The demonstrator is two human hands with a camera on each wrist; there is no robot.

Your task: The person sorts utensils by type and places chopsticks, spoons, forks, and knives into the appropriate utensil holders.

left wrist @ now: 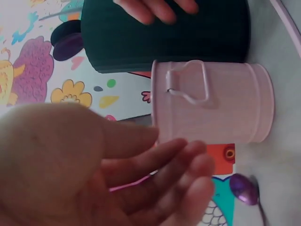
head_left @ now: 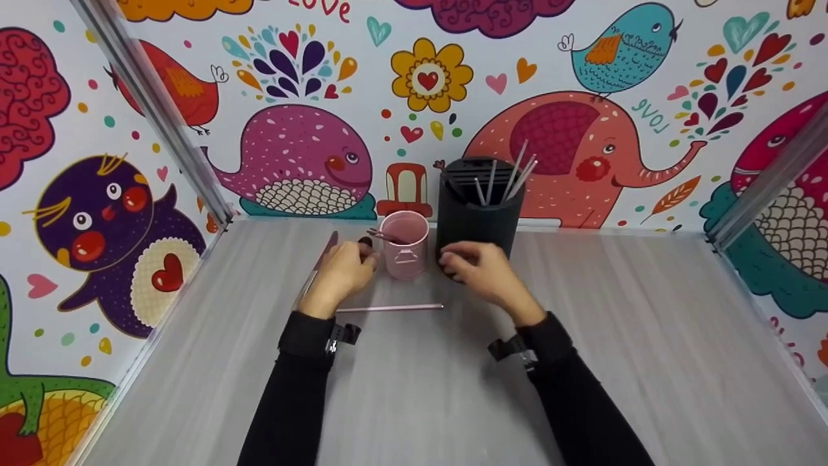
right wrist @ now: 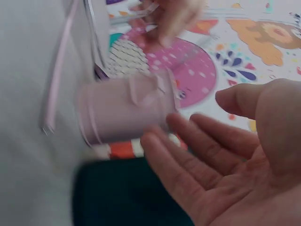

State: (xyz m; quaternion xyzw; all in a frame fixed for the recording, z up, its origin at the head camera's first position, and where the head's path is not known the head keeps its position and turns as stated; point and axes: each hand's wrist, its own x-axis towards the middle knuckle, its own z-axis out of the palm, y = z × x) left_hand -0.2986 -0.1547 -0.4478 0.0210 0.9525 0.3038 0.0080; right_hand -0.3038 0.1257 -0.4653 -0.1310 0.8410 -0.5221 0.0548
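A pink cup point(head_left: 406, 255) with a small wire handle stands upright on the table, and thin dark-pink utensil ends point(head_left: 381, 235) lean out over its left rim. My left hand point(head_left: 346, 268) hovers just left of the cup, its fingers loosely bent, with nothing showing in the palm in the left wrist view. Beside it lies a purple spoon point(left wrist: 244, 189). My right hand point(head_left: 485, 268) is in front of the black utensil holder point(head_left: 475, 223), right of the cup. In the right wrist view its fingers point(right wrist: 207, 141) are spread and the palm is bare.
A pink stick point(head_left: 391, 308) lies crosswise on the table in front of the cup. To the left, a knife point(head_left: 326, 249) lies partly behind the left hand. Several pale sticks point(head_left: 511, 178) rise from the black holder. Printed wall panels point(head_left: 310, 162) enclose the table.
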